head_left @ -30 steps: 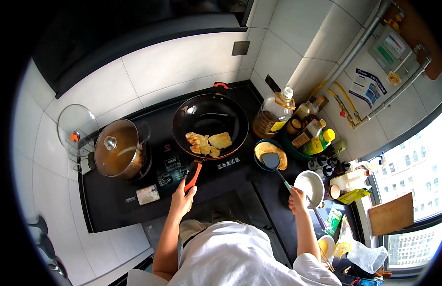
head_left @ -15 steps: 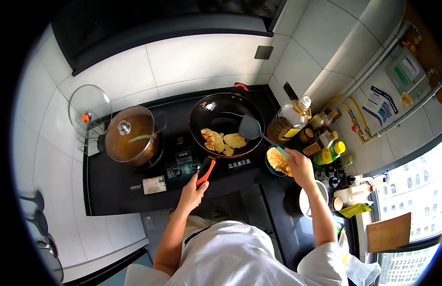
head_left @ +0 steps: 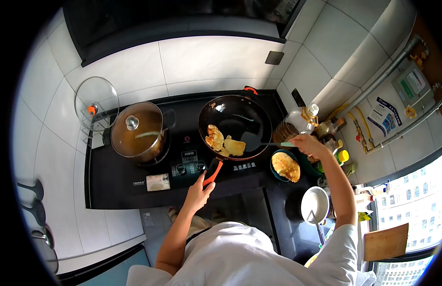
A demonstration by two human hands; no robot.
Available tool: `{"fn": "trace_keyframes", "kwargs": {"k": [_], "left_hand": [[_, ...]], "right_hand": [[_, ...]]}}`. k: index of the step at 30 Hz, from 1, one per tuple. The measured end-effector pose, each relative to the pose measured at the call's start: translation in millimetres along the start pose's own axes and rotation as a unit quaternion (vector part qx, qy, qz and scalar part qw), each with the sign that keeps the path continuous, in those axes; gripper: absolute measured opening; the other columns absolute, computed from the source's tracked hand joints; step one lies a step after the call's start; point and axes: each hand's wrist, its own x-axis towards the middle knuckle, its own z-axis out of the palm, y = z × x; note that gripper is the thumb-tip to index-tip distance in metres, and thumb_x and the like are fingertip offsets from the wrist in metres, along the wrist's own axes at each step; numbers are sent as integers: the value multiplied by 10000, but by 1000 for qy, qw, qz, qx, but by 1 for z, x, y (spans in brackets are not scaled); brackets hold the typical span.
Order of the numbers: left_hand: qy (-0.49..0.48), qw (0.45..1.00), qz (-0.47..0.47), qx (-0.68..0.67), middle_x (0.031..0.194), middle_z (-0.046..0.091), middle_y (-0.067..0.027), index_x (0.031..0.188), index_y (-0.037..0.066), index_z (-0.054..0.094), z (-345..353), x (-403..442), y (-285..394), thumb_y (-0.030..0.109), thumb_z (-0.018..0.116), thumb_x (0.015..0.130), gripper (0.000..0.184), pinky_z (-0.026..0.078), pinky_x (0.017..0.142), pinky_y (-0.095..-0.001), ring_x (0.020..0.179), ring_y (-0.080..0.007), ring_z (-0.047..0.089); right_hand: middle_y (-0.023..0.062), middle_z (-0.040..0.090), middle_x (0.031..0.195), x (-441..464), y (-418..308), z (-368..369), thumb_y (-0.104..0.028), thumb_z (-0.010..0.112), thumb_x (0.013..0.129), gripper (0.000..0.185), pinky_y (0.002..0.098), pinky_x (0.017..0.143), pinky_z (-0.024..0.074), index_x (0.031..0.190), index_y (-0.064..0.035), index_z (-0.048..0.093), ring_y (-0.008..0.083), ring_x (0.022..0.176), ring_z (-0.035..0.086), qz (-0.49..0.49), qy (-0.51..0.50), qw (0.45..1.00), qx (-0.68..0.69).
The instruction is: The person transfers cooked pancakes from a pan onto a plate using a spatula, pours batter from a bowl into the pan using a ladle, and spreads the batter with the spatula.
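Bottle [head_left: 297,122] just beyond right hand [head_left: 306,144]; bowl [head_left: 274,173], lidded pot [head_left: 144,138] flank wok [head_left: 230,114].

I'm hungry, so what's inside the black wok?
Golden-brown fried pieces and the spatula blade are inside the wok. The surface directly beneath them is hidden.

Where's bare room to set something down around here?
Bare stovetop lies left of the pale label, nearer you than the lidded pot; bare counter, near-left of the saucepan. Crowded: right of the wok, with bowl, bottles and your right hand.
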Motion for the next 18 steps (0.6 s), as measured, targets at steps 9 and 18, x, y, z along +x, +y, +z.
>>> {"fn": "trace_keyframes", "kwargs": {"k": [9,18], "left_hand": [[-3,1000,-2,0,617,553,-56,1485,87,303,-2,1,1,356,612,924,694,436,427,-286,447,-135,524],[0,1000,9,3,602,547,-47,1481,107,319,-1,3,-4,347,624,921,681,437,416,-281,438,-124,517]], "right_hand": [[-69,365,587,42,43,59,-228,542,978,287,209,403,224,1182,-46,629,41,455,300,-46,-59,977,198],[-70,311,581,-16,82,114,-263,492,1006,308,209,378,205,1232,-66,559,47,424,269,-21,0,893,450]]}}
